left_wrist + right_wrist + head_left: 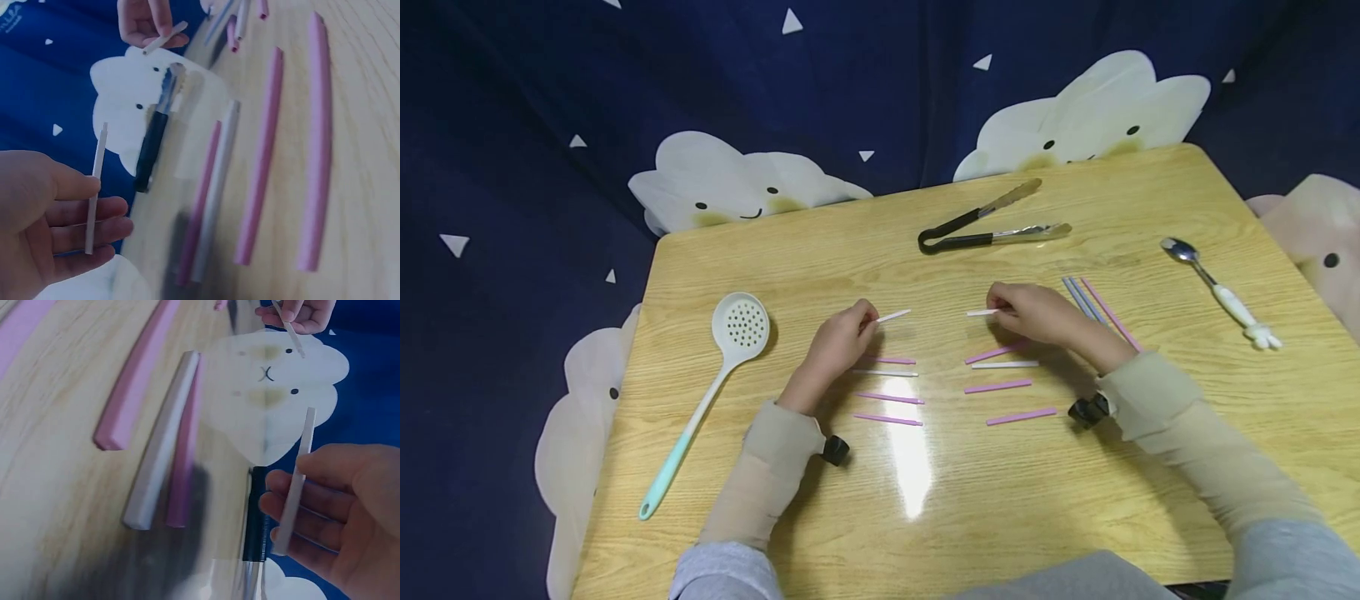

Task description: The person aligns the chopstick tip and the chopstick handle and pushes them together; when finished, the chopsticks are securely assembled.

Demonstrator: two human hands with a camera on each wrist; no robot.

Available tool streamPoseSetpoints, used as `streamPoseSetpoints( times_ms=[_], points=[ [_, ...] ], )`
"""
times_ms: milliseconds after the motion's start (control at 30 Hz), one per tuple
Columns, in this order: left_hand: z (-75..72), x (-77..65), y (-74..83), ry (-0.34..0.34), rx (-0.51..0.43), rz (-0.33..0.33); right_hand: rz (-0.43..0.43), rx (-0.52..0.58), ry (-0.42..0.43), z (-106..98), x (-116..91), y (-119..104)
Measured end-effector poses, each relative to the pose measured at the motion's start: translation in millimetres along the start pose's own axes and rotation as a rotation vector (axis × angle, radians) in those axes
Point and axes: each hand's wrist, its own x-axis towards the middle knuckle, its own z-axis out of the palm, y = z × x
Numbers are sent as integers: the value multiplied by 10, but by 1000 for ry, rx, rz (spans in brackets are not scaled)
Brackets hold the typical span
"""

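Note:
My left hand (844,337) pinches a short white straw piece (895,316) between thumb and fingers, above the table. Opposite it, my right hand (1033,312) pinches another short white straw piece (980,313); the two pieces are apart. Below the left hand lies a column of pink straw pieces (889,398) with one white straw piece (887,373) among them. A similar column of pink pieces (997,387) and one white piece (1004,365) lies under the right hand. The right hand's fingers partly cover its piece in the head view.
Longer blue and pink straws (1111,313) lie beside the right forearm, which hides part of them. Black-handled tongs (957,242) rest spread at the back of the wooden table (1000,500). A white skimmer (722,367) lies at left, a white-handled spoon (1231,306) at right.

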Motion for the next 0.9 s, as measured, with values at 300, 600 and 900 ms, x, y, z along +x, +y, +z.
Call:
streamPoseSetpoints(
  times_ms=[300, 600, 900],
  points=[
    [-206, -35, 136, 42, -144, 30, -26, 139, 109, -127, -60, -88],
    [-355, -120, 276, 113, -242, 106, -35, 232, 209, -241, -152, -231],
    [-403, -159, 366, 225, -258, 174, -74, 260, 276, -304, -220, -344]
  ],
)
